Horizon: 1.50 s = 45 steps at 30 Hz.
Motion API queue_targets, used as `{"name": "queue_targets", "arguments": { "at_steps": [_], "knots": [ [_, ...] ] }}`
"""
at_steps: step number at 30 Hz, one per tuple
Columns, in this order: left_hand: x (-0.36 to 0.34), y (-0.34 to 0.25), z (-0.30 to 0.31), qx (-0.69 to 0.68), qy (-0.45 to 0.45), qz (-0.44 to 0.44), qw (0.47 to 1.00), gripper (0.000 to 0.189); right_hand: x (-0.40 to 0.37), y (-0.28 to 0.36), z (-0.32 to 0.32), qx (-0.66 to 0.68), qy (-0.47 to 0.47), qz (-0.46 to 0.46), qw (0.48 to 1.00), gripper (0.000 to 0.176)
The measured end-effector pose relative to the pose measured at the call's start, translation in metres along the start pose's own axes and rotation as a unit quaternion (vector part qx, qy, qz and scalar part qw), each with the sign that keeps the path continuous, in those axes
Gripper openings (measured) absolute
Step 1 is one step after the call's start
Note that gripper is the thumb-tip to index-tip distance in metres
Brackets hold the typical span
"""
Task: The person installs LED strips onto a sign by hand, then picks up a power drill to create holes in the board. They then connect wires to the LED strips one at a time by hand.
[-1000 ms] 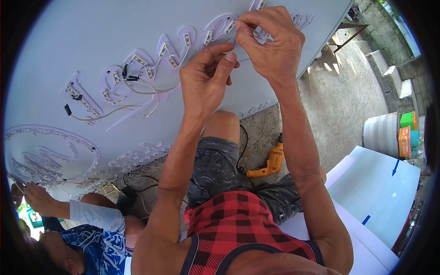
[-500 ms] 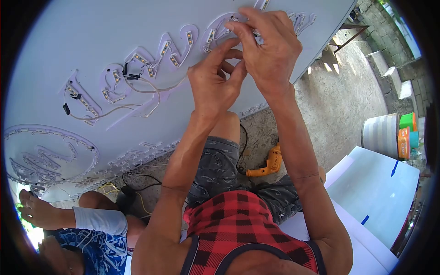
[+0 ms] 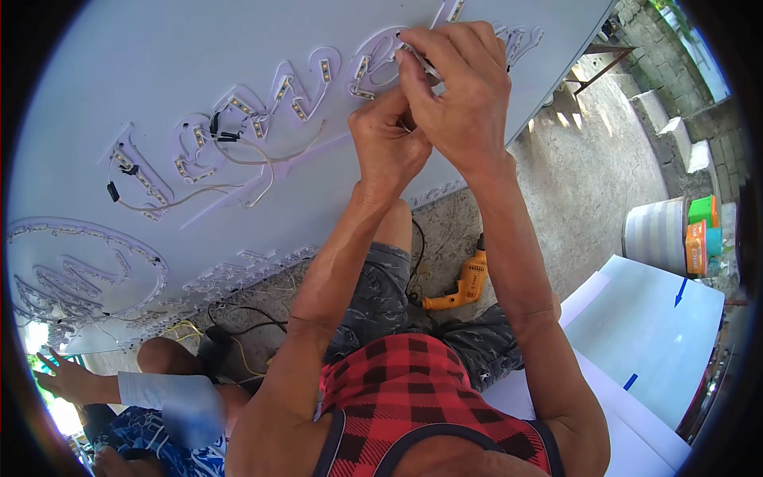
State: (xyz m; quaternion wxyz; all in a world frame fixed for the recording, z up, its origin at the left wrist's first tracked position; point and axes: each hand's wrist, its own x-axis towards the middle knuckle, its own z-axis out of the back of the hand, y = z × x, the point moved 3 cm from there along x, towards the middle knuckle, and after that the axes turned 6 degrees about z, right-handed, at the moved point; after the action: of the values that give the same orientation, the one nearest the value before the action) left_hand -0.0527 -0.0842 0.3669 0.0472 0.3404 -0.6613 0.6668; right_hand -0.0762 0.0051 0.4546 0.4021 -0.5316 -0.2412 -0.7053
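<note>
A large white sign panel (image 3: 262, 48) leans in front of me, with raised letters lined with small LED modules (image 3: 324, 71). My right hand (image 3: 461, 95) is at one of the right-hand letters, thumb and forefinger pinched on a small white LED module (image 3: 419, 57). Just below and to the left, my left hand (image 3: 389, 147) is closed with its fingertips against the right hand; what it holds is hidden. Loose white wire (image 3: 298, 153) and black connectors (image 3: 226, 137) hang on the letters to the left.
A yellow power drill (image 3: 465, 285) lies on the concrete floor (image 3: 588, 183). At lower left sits another person, a hand (image 3: 75, 381) raised near the panel. White sheets (image 3: 652, 334) with blue arrows lie at right, near a striped container (image 3: 656, 234). Cables (image 3: 246, 318) cross the floor.
My left hand has moved right and closed up against the right hand. The right hand has dropped slightly, its thumb and forefinger now around the module. The other person's fingers have spread.
</note>
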Motion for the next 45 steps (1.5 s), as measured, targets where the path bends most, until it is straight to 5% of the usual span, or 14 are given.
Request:
{"name": "queue_targets", "arguments": {
  "at_steps": [12,14,20,24,26,30,33,35,39,41,42,44,45],
  "knots": [
    [-0.001,-0.012,0.002,-0.007,0.031,0.045,0.998,0.023,0.003,-0.002,-0.006,0.077,-0.011,-0.049,0.996,0.022],
    [0.000,-0.016,0.000,-0.044,0.037,0.088,0.994,0.030,0.001,-0.008,-0.004,0.077,0.042,-0.132,0.987,0.026],
    [0.001,0.000,-0.005,-0.052,0.011,0.017,0.998,0.031,-0.003,-0.001,0.020,0.043,-0.004,-0.049,0.998,0.037],
    [-0.004,-0.015,0.002,-0.036,-0.016,0.088,0.995,0.029,-0.011,-0.008,0.024,0.043,-0.022,-0.009,0.999,0.039],
    [-0.004,-0.020,0.002,-0.155,0.023,0.150,0.976,0.027,-0.011,-0.007,0.024,0.166,0.054,-0.141,0.974,0.036],
    [-0.012,-0.040,0.000,-0.224,0.109,0.152,0.956,0.029,-0.005,-0.003,0.023,0.221,0.064,-0.208,0.951,0.031],
    [-0.015,-0.043,-0.001,-0.228,0.149,0.191,0.943,0.028,0.004,0.003,0.024,0.168,0.077,-0.210,0.960,0.055],
    [-0.012,-0.044,0.001,-0.260,0.138,0.238,0.925,0.026,-0.004,-0.010,0.022,0.362,0.164,-0.235,0.887,0.077],
    [-0.007,-0.038,0.000,-0.266,0.141,0.164,0.939,0.022,-0.005,-0.011,0.030,0.411,0.224,-0.219,0.856,0.085],
    [-0.005,-0.037,-0.001,-0.256,0.157,0.127,0.945,0.021,-0.002,-0.001,0.033,0.487,0.200,-0.368,0.767,0.097],
    [-0.004,-0.042,-0.004,-0.256,0.159,0.126,0.945,0.021,-0.005,-0.002,0.032,0.486,0.199,-0.368,0.768,0.097],
    [-0.002,-0.051,-0.005,-0.321,0.067,0.156,0.932,0.018,-0.009,-0.009,0.042,0.412,-0.039,-0.230,0.881,0.041],
    [0.000,-0.054,-0.003,-0.320,0.066,0.155,0.932,0.018,-0.013,-0.008,0.043,0.413,-0.039,-0.230,0.880,0.041]
  ]
}}
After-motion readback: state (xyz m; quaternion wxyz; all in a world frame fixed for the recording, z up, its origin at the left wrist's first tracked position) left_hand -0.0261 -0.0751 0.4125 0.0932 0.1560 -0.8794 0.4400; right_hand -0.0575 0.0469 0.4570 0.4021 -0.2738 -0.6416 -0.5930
